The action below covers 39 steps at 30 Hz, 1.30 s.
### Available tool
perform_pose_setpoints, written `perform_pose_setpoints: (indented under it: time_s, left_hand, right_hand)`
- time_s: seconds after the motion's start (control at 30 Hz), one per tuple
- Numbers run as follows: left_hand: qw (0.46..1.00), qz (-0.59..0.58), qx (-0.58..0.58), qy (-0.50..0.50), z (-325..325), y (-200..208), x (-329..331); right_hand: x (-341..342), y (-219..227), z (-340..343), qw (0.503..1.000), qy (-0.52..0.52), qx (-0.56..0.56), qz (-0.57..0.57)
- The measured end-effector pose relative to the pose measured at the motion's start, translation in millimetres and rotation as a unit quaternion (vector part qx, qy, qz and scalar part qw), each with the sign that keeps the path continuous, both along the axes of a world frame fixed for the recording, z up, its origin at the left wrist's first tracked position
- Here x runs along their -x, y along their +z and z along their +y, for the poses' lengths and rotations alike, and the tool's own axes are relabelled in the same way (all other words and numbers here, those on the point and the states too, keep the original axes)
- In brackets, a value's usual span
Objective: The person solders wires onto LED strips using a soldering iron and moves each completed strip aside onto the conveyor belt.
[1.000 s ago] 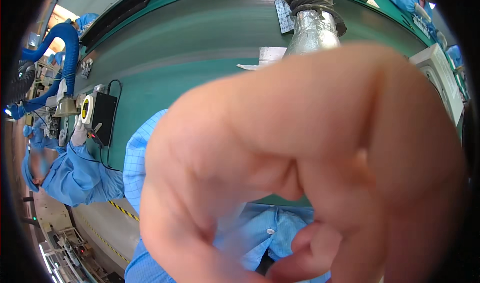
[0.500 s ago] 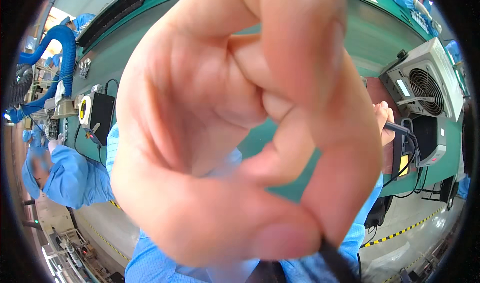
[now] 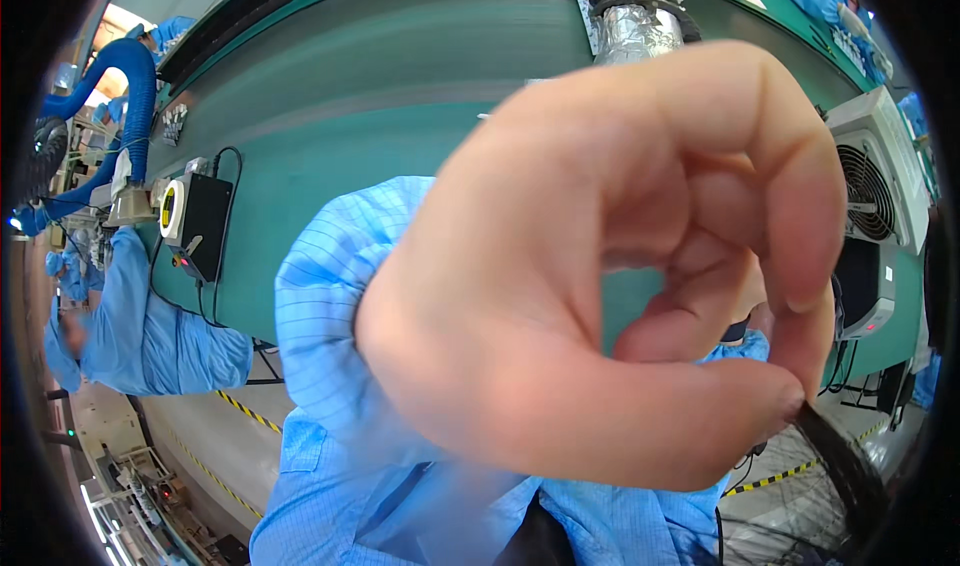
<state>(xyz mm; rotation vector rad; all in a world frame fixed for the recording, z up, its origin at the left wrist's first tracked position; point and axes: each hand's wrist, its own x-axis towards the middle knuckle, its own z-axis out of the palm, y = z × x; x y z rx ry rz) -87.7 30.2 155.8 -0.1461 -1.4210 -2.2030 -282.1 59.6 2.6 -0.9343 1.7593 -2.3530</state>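
My left hand [image 3: 600, 296] fills much of the view, very close, its wrist in a blue checked cuff [image 3: 335, 276]. Thumb and forefinger are pinched on a lock of dark hair [image 3: 845, 466], which trails off toward the lower right. The other fingers curl inward. Behind those fingers, a small part of my right hand [image 3: 762, 321] shows beside its blue sleeve [image 3: 745, 348]. Its fingers are hidden, and I cannot make out what it holds.
A black box with a round dial [image 3: 200, 228] stands on the green table [image 3: 285, 191]. On the right are a white fan unit [image 3: 880, 171] and a dark boxy device [image 3: 868, 286]. A foil-wrapped duct [image 3: 640, 34] hangs at the back. A co-worker in blue [image 3: 165, 336] is at left.
My left hand has moved right, uncovering its cuff, the table and the duct. The pinched hair shows more. My right hand, earlier by a black-handled corded tool, is now mostly covered.
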Motion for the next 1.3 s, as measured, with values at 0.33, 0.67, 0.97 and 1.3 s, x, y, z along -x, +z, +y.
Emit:
perform_pose_setpoints:
  time_s: [0.33,0.67,0.97,1.3]
  left_hand:
    - [0.997,-0.059,-0.050,0.021,4.7,15.5,-10.6]
    - [0.996,-0.080,-0.022,-0.032,7.9,14.2,-12.4]
    - [0.993,-0.056,0.097,-0.036,9.1,-4.0,-13.3]
    - [0.989,-0.039,0.141,-0.035,0.4,3.5,-27.8]
  right_hand:
    - [8.8,-7.8,5.6,0.999,-0.020,-0.016,-0.030]
    - [8.9,-7.6,-1.4,0.997,0.040,0.045,-0.045]
    - [9.3,-10.5,-3.7,0.998,0.042,0.048,-0.010]
    - [7.9,-5.9,0.7,0.999,0.030,0.039,-0.010]
